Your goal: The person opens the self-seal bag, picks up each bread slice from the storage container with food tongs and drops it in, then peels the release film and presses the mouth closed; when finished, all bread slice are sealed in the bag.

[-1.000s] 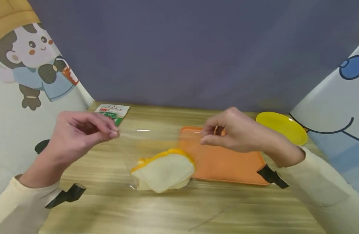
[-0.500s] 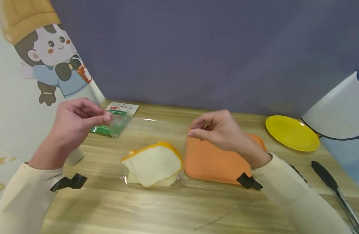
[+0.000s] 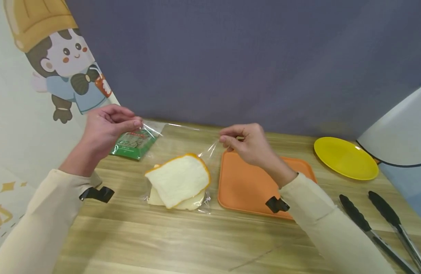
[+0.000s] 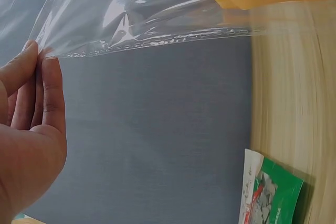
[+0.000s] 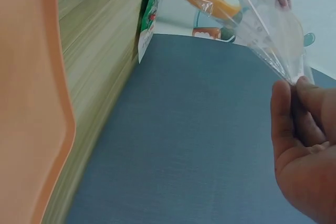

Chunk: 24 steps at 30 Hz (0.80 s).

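Observation:
Slices of bread [image 3: 181,179] with an orange-yellow crust lie stacked inside a clear plastic bag [image 4: 126,19], low over the wooden table [image 3: 162,243] in the head view. My left hand [image 3: 109,123] pinches one upper corner of the bag between thumb and fingertips. At the opposite upper corner, my right hand [image 3: 246,142] pinches the film, which gathers into creases there, as the right wrist view shows. The bag's top edge stretches between both hands, above the bread. Behind the left hand lies a green and white packet [image 3: 133,146], partly seen through the film.
An orange tray [image 3: 244,186] lies under my right forearm, just right of the bread. Farther right stand a yellow plate [image 3: 345,158] and black-tipped tongs [image 3: 381,205]. A grey-blue cloth backdrop [image 3: 227,61] closes off the table's back edge.
Both hands rise in the view, holding the bag's corners, and the left one now covers part of the packet. The head view has shifted, bringing the tongs into sight at the right.

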Tool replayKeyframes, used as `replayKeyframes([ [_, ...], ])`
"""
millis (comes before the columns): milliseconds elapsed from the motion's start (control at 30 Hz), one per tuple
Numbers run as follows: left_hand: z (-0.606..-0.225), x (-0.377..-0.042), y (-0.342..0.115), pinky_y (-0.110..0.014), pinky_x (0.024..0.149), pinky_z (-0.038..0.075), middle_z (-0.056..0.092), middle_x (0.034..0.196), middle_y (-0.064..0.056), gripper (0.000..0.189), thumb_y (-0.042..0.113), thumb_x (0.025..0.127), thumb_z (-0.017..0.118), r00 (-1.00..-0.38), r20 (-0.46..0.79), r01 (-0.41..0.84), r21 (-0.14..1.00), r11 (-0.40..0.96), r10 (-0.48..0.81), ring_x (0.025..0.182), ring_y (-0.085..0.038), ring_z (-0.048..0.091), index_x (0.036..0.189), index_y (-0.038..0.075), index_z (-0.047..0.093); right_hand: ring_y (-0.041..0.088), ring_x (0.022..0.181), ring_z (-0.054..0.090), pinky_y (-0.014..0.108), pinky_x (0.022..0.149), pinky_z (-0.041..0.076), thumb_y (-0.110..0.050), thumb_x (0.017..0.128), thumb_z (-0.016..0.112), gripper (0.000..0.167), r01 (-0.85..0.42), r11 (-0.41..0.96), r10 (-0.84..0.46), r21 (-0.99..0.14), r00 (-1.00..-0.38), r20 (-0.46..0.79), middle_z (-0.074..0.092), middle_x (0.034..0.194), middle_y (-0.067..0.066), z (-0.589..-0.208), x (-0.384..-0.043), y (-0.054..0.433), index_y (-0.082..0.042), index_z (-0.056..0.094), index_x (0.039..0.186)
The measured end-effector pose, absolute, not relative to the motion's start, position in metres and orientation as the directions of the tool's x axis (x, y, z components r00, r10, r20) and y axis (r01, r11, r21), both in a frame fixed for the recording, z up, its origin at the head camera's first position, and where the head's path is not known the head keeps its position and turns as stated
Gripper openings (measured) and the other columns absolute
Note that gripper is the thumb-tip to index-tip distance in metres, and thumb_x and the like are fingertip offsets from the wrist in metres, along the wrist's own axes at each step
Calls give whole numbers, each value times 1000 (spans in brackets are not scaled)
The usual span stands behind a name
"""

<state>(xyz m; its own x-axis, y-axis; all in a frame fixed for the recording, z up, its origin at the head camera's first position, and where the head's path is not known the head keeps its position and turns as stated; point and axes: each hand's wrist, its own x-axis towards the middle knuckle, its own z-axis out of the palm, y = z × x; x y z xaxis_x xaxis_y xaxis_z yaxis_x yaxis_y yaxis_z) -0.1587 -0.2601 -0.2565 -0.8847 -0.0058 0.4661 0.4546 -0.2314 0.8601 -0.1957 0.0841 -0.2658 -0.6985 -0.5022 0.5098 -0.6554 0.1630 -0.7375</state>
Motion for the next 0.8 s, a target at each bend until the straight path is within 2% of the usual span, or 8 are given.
replayKeyframes([
  [133,-257,-161,-260,-34,65,57,70,80,-16,18,-23,77,63,-891,454,436,861,-261,11,70,-23,69,88,-8,65,20,63,65,37,57,57,3,85,67,11,-645,173,-495,-744,-710,500,69,77,12,-267,-198,84,8,70,95],
  [200,-256,-162,-260,-32,67,56,71,83,-15,19,-20,77,65,-901,433,424,880,-216,-4,74,-21,69,91,-7,66,20,69,66,35,60,57,0,86,67,18,-662,208,-502,-720,-704,502,69,84,12,-267,-199,84,7,68,103],
  [300,-254,-163,-258,-26,76,54,71,98,-9,26,-10,80,69,-917,395,399,912,-96,-60,89,-17,67,105,-3,65,23,94,64,34,77,54,-7,89,66,41,-697,286,-508,-657,-692,513,65,111,15,-269,-201,86,5,55,127],
  [367,-252,-162,-256,-22,83,50,66,113,-6,37,-1,83,71,-922,371,373,928,-5,-108,104,-15,61,118,-1,60,24,112,55,34,90,48,-12,91,64,56,-720,336,-504,-607,-682,530,54,131,15,-270,-201,90,1,41,140],
  [433,-249,-161,-254,-19,91,44,57,129,-6,48,7,86,70,-922,358,352,934,64,-148,118,-15,52,130,2,53,26,124,45,37,98,41,-13,93,62,63,-735,356,-490,-577,-673,554,41,143,16,-272,-201,94,0,31,145],
  [500,-247,-159,-252,-18,96,39,48,139,-7,55,11,88,68,-920,352,338,935,102,-171,127,-16,42,137,3,46,25,129,40,39,102,37,-14,94,60,63,-748,364,-476,-555,-662,579,35,147,14,-274,-200,99,0,28,146],
  [600,-246,-157,-252,-20,101,34,39,146,-8,59,14,90,65,-918,352,333,934,127,-180,134,-18,34,142,3,39,24,130,38,43,102,36,-16,95,59,60,-773,359,-465,-524,-634,617,35,147,13,-275,-199,105,-2,30,146],
  [800,-250,-154,-254,-20,102,32,36,148,-10,59,19,93,61,-929,341,309,928,208,-142,134,-18,34,144,3,35,23,132,36,45,105,32,-24,97,56,57,-798,379,-466,-468,-602,649,37,147,10,-276,-195,125,-4,34,145],
])
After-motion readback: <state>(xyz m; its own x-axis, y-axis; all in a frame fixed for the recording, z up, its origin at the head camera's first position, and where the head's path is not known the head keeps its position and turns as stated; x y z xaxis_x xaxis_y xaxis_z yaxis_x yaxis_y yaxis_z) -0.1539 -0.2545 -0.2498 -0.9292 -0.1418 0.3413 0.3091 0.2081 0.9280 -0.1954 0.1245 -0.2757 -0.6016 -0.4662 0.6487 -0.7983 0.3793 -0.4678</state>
